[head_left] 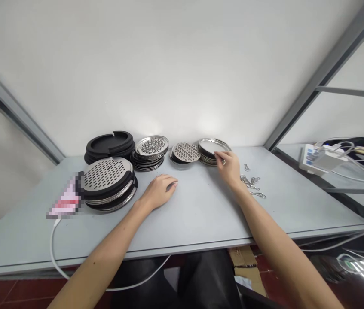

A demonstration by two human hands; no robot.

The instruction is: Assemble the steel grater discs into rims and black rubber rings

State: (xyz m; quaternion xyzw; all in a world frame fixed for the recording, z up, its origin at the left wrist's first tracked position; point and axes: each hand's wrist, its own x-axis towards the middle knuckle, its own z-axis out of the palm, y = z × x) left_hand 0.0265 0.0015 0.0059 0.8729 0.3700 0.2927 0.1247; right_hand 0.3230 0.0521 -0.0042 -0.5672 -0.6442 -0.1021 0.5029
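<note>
The bare left hand (160,191) curls loosely; the bare right hand (227,166) (set farther forward) bends its fingers (223,154) inward.

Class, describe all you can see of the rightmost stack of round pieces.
The stack is a flat pile of thin, round, silvery pieces that look like shiny metal, their edges layered. The top one has a raised rim around a smooth, pale centre. It sits on the grey table near the wall. The right hand is at its right edge, hiding part; whether it grips anything is unclear.
</note>
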